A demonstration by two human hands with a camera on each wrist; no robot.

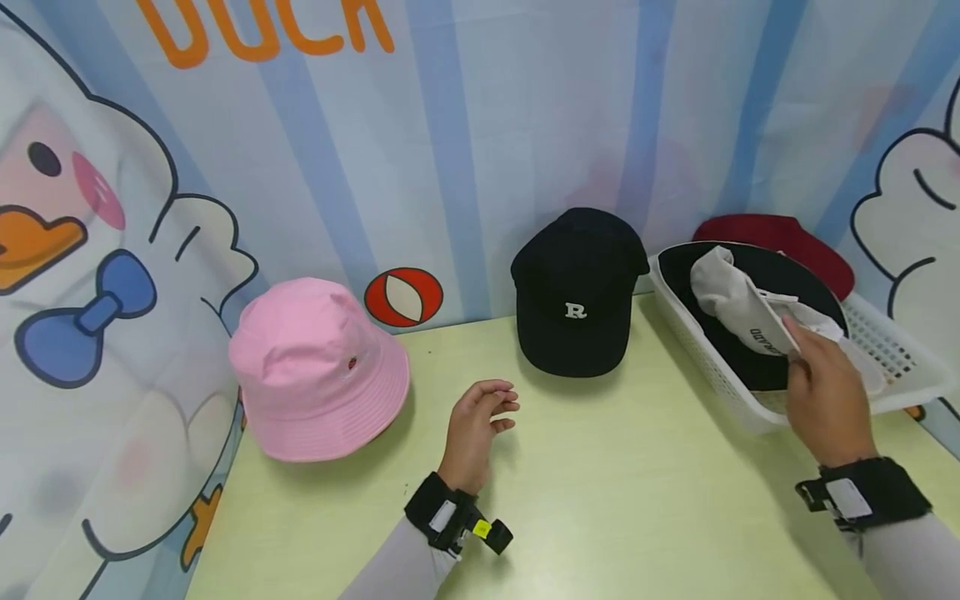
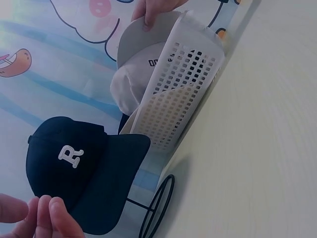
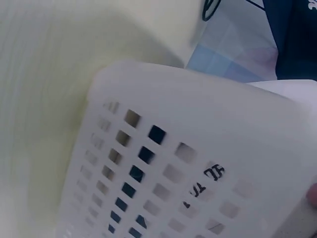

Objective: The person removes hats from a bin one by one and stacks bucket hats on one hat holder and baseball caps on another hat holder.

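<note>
The right hand (image 1: pixel 825 400) pinches the brim of a light grey cloth cap with dark lettering (image 1: pixel 738 304), thumb on the brim's edge. The cap lies in a white perforated plastic basket (image 1: pixel 892 354), on top of a black hat (image 1: pixel 750 367). Behind the basket sits a dark red cap (image 1: pixel 787 237).

Well to the left of that grip, the left hand (image 1: pixel 476 429) hovers above the pale green table (image 1: pixel 615 492) with fingers loosely curled, holding nothing. Beyond it stands a black baseball cap with a white R (image 1: pixel 577 292); further left, a pink cloth bucket hat (image 1: pixel 318 367).

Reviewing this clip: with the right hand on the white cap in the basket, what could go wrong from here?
1. The right hand grips only the brim of the white cap; it may slip out.
2. The white basket sits at the table's right edge; a tug might shift it.
3. The black hat beneath could be dragged out too.
</note>
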